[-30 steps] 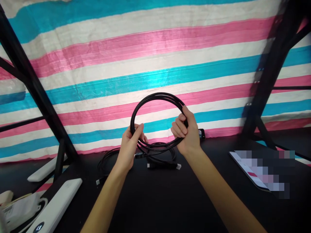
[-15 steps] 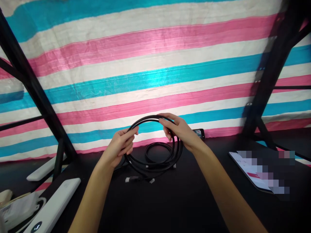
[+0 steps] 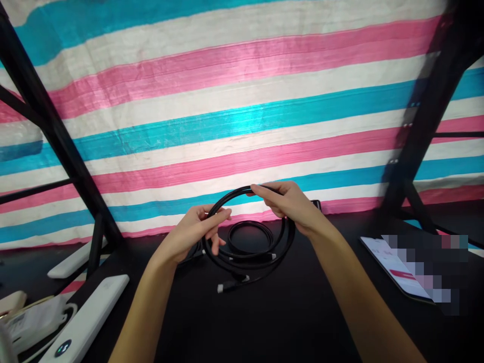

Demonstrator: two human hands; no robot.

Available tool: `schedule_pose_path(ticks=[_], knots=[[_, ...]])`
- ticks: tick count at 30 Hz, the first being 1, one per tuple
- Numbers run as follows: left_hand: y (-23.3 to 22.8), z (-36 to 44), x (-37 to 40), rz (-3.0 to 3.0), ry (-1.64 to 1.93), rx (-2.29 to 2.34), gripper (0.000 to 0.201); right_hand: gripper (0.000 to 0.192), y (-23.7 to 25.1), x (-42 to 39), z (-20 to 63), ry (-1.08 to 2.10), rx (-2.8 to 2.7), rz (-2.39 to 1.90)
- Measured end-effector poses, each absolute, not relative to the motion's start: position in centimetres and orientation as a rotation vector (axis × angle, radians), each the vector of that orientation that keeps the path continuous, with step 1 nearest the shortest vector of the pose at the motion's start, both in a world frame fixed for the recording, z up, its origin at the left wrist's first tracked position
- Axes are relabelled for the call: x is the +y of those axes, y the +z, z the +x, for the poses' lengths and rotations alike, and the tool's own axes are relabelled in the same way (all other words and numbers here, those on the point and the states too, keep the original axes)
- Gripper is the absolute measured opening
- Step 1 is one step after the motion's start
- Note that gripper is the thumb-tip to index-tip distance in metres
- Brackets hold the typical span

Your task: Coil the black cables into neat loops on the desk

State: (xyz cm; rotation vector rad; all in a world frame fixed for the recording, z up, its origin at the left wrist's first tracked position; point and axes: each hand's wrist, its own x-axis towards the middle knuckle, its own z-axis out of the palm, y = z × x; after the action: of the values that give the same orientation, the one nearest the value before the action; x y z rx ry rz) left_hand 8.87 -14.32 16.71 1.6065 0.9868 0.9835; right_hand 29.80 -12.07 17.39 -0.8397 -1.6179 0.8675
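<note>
A looped black cable (image 3: 231, 194) is held up above the table by both my hands. My right hand (image 3: 293, 204) grips the upper right of the loops, thumb in front and fingers behind. On the left side of the coil, my left hand (image 3: 196, 229) has the strands between its thumb and fingers, with a loose hold. Two cable ends hang low in front, one with a pale-tipped plug (image 3: 223, 288). Behind them, a second coiled black cable (image 3: 251, 223) lies on the black table (image 3: 212, 327); the held loops partly cover it.
A phone (image 3: 397, 269) with a lit screen lies at the right. White power banks (image 3: 88, 315) and a white adapter (image 3: 36, 320) with a cord are at the left. Black frame posts (image 3: 62, 141) stand on both sides, before a striped sheet (image 3: 242, 91).
The held coil has shifted a little right and lower. My left thumb now reaches across the strands and its fingers have spread somewhat. The hanging plugs have swung to the right.
</note>
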Motion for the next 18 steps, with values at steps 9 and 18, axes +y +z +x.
schedule_pose_path(ticks=[9, 18], knots=[[16.3, 9.4, -13.8, 1.785, 0.812, 1.181, 0.039, 0.024, 17.6, -12.0, 29.7, 0.488, -1.519, -0.82], [16.3, 7.5, -13.6, 1.864, 0.768, 1.331, 0.044, 0.025, 17.9, -13.0, 30.2, 0.313, -1.72, -0.93]])
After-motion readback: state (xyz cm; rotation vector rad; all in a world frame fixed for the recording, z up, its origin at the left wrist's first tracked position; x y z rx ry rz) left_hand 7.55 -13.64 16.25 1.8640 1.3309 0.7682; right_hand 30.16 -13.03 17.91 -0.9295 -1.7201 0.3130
